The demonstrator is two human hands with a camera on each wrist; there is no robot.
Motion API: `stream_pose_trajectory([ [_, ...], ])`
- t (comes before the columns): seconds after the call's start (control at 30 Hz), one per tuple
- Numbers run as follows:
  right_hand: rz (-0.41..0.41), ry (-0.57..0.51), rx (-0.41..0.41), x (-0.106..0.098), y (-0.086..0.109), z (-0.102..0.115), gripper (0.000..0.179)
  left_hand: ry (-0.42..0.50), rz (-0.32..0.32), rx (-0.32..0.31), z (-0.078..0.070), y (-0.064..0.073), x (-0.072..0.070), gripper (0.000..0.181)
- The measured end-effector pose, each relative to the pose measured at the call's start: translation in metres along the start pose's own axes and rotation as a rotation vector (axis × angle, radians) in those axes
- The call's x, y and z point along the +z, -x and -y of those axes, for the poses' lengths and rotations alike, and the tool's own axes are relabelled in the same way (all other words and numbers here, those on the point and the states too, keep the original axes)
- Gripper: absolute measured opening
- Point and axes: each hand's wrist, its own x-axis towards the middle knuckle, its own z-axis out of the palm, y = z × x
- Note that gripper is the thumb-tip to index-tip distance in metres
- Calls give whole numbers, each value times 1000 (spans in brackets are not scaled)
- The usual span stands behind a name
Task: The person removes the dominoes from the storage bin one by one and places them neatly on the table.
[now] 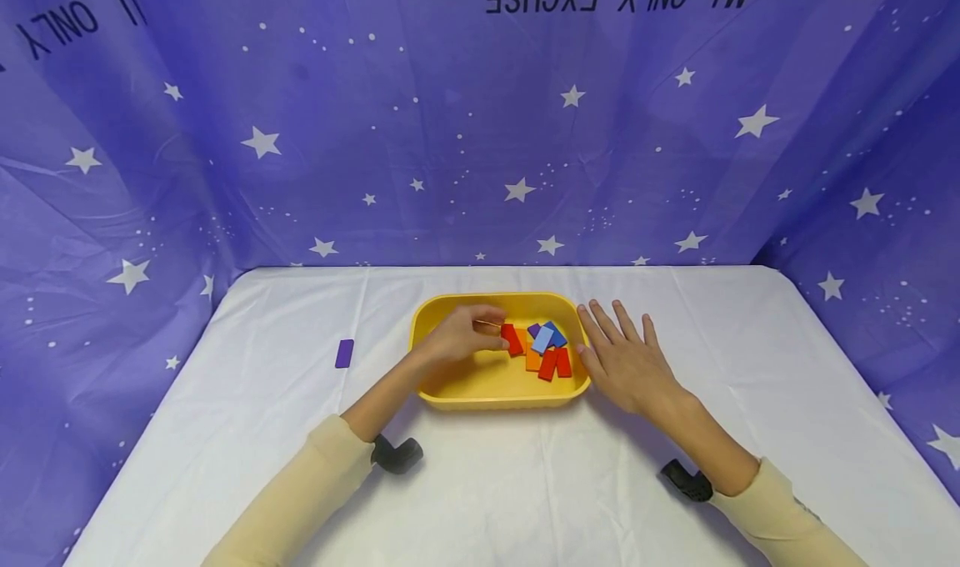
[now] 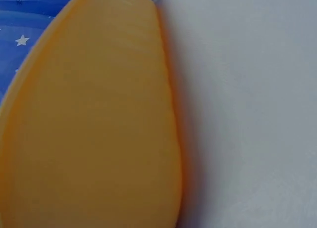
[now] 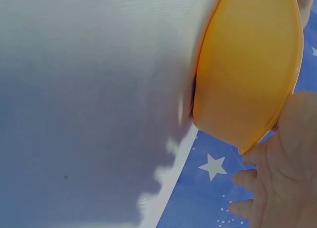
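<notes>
A yellow rectangular bin (image 1: 487, 402) stands on the white-covered table, with several flat coloured tiles in its right half. My left hand (image 1: 461, 335) reaches over its left side. The thumb and fingers stand apart, close to a red tile (image 1: 512, 339), and no tile shows gripped between them. Flat and spread, my right hand (image 1: 630, 367) is at the bin's right end, thumb by the rim. In the right wrist view that hand (image 3: 290, 163) is beside the bin's wall (image 3: 242, 74). Only the bin's outer side (image 2: 99, 119) fills the left wrist view; the left hand is out of it.
Among the tiles are a light blue one (image 1: 542, 339), a dark blue one (image 1: 557, 335), orange ones (image 1: 532, 360) and other red ones (image 1: 563, 363). A purple tile (image 1: 344, 353) lies on the table left of the bin. A purple starry curtain (image 1: 450, 133) encloses the table's back and sides.
</notes>
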Motion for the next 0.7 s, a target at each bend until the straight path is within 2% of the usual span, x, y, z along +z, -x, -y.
stream_pose_trajectory([
  [0.17, 2, 9, -2, 0, -1, 0, 66, -40, -14, -13, 3, -4, 5, 53],
  [0.4, 5, -1, -1, -1, -1, 1, 66, -125, 2, -32, 3, -7, 8, 55],
  [0.7, 6, -4, 3, 0, -1, 1, 66, -196, 13, -53, -1, -11, 13, 53],
])
